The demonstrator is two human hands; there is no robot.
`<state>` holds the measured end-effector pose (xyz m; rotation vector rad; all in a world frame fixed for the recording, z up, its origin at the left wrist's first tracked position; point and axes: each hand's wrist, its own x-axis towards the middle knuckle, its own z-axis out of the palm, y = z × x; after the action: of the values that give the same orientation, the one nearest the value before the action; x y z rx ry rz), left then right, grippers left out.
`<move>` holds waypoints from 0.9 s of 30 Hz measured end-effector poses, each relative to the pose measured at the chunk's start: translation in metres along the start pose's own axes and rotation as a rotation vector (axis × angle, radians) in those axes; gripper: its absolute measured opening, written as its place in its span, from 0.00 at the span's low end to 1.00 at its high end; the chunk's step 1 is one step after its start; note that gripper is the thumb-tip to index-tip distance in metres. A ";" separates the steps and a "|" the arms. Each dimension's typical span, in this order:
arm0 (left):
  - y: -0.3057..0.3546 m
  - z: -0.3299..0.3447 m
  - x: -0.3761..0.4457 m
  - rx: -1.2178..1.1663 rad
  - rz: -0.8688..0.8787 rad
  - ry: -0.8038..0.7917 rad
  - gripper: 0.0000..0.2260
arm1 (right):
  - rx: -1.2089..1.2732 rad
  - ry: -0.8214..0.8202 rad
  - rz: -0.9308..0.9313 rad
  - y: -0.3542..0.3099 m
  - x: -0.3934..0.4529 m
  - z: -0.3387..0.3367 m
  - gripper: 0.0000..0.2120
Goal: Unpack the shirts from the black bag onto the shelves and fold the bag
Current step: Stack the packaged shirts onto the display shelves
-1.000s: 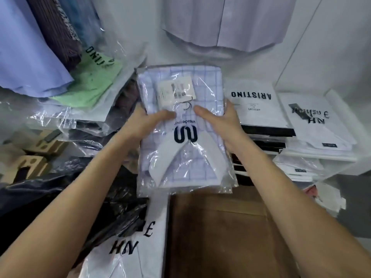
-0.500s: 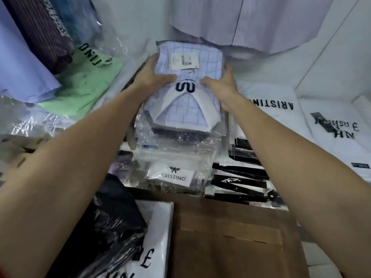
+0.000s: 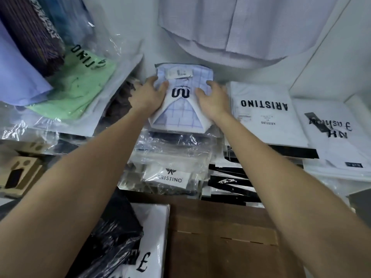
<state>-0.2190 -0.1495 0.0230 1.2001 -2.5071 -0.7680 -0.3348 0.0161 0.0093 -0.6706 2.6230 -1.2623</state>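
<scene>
Both hands, left hand (image 3: 147, 95) and right hand (image 3: 213, 100), are gripping the checked shirt (image 3: 180, 115) between them, fingers curled over its sides. It is lying on the packet stack (image 3: 170, 155) beneath them (glossy plastic) – letting go off-centre is risking a slide.

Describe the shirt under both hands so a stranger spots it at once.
Below the pale hanging shirt sits a stack of clear-bagged shirts. The checked shirt tops it, between the left hand and right hand. Unlike the green pack and white ARISTINO bag alongside, it shows blue grid lines and a white collar.
</scene>
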 end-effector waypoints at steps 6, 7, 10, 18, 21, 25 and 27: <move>0.006 -0.028 -0.089 -0.365 0.212 0.253 0.20 | 0.125 0.148 -0.190 0.006 -0.137 -0.018 0.13; 0.003 -0.032 -0.111 -0.443 0.261 0.267 0.17 | 0.179 0.148 -0.209 0.015 -0.167 -0.010 0.11; -0.006 -0.035 -0.173 -0.619 0.324 0.194 0.12 | 0.252 0.020 -0.093 0.052 -0.239 0.032 0.09; -0.058 0.019 -0.240 -0.496 0.028 -0.444 0.19 | 0.286 -0.426 0.693 0.098 -0.329 0.106 0.24; -0.085 0.039 -0.265 -0.488 -0.109 -0.504 0.21 | 0.392 -0.576 0.918 0.089 -0.354 0.113 0.19; -0.105 0.043 -0.284 -0.661 -0.138 -0.408 0.14 | 0.418 -0.615 0.940 0.083 -0.374 0.127 0.26; -0.107 0.040 -0.289 -0.717 -0.135 -0.359 0.11 | 0.421 -0.632 0.887 0.077 -0.383 0.138 0.31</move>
<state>0.0135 0.0345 -0.0709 1.0222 -2.0622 -1.8498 0.0248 0.1365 -0.1579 0.1643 1.7004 -1.0113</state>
